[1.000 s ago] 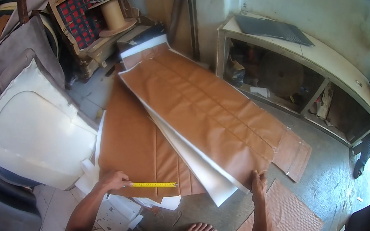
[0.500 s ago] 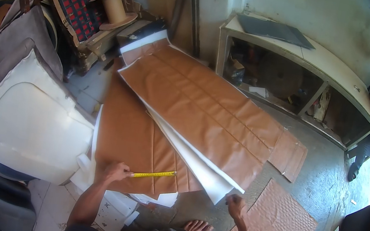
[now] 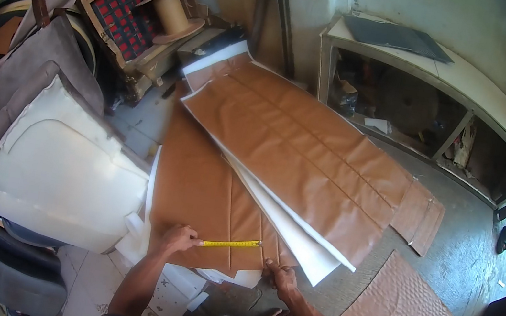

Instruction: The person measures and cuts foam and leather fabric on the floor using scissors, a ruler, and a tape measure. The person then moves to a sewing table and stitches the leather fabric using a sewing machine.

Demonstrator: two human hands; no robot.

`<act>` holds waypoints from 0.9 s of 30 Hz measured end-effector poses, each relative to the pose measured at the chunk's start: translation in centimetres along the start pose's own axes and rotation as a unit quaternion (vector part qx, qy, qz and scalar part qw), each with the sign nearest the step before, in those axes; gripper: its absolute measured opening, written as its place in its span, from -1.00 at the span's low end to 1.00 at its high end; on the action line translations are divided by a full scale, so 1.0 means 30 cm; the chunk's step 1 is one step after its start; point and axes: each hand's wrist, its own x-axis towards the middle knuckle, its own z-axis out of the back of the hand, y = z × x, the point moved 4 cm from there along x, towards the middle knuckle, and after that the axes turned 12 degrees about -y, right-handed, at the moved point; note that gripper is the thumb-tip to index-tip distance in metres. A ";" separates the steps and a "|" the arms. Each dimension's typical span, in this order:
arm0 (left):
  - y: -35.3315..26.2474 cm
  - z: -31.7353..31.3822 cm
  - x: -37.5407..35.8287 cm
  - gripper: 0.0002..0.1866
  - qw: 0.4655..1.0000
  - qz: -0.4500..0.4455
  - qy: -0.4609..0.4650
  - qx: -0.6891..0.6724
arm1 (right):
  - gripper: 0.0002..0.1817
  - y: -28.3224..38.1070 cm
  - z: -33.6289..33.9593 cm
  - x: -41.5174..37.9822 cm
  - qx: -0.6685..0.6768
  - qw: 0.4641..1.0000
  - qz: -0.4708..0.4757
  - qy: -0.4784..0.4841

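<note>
My left hand (image 3: 181, 239) is closed on a yellow tape measure (image 3: 230, 244), whose blade lies across the lower brown upholstery panel (image 3: 188, 194) and ends near a stitched seam. The tape's case is hidden in my fingers. At the near edge of that same panel, my right hand (image 3: 281, 276) has its fingers closed on the brown material, just below the tape's end. A second brown upholstery panel (image 3: 305, 159), with stitched lines and white backing (image 3: 310, 258), lies slantwise over the lower one.
To the left stands a seat piece with white padding (image 3: 68, 169). A wooden frame with red-black webbing (image 3: 116, 0) and a spool (image 3: 173, 15) are behind. A low cabinet (image 3: 436, 71) lines the wall. A textured brown piece (image 3: 400, 314) lies on the floor at right.
My right hand has moved left from beside the white backing to the lower panel's near edge. My left hand still holds the tape across the panel. The whole view has shifted slightly.
</note>
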 end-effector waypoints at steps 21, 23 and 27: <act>-0.122 -0.060 -0.042 -0.68 0.985 -0.053 -0.011 -0.163 | -0.42 -0.116 0.350 -0.188 -0.321 0.915 0.242 0.038; -0.339 -0.080 -0.033 -0.74 0.976 -0.142 -0.047 -0.160 | -0.48 -0.186 0.438 -0.186 -0.153 0.955 0.253 -0.017; -0.923 -0.255 -0.060 -0.74 0.941 -0.267 0.026 -0.207 | -0.52 -0.146 0.684 -0.391 -0.017 0.969 0.233 -0.085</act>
